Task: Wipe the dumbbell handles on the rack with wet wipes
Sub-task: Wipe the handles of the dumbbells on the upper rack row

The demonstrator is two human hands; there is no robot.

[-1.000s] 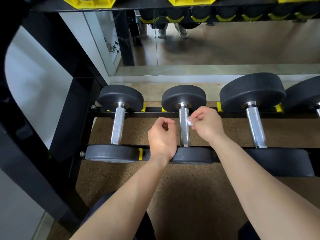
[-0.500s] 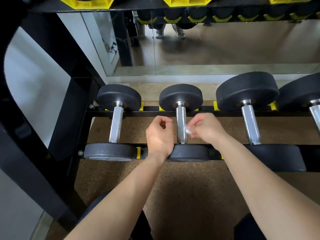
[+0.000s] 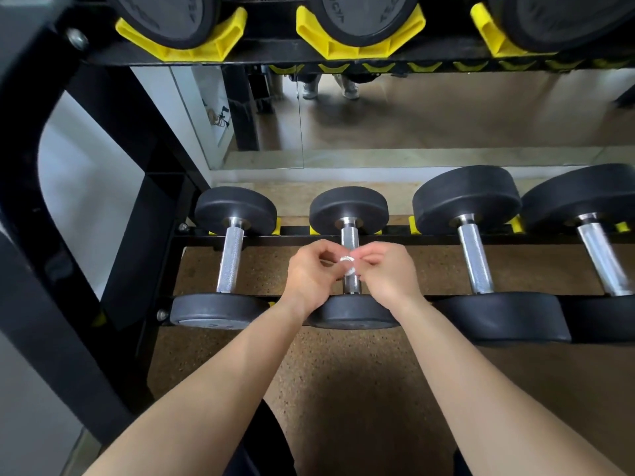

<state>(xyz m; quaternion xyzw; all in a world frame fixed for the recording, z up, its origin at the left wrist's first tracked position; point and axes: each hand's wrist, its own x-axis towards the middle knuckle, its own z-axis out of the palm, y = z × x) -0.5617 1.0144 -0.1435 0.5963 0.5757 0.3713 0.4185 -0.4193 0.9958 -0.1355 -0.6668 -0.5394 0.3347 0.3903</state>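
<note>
Several black dumbbells with steel handles lie across the lower rack rails [image 3: 405, 239]. The second dumbbell's handle [image 3: 349, 235] runs between my two hands, its middle hidden behind them. A small crumpled white wet wipe [image 3: 348, 263] sits in front of that handle, pinched from both sides. My left hand [image 3: 311, 278] holds it from the left with curled fingers. My right hand [image 3: 386, 273] holds it from the right. The leftmost handle [image 3: 231, 261] and the larger dumbbell's handle [image 3: 476, 257] are uncovered.
An upper shelf with yellow cradles [image 3: 182, 39] holding dumbbell heads hangs above. The black rack frame [image 3: 113, 187] stands at the left. A mirror [image 3: 429, 111] runs behind the rack. Brown speckled floor [image 3: 343, 379] lies under my arms.
My left hand has come in from beside the handle and now grips the wipe together with my right hand. The view has tilted upward, bringing the upper shelf into sight.
</note>
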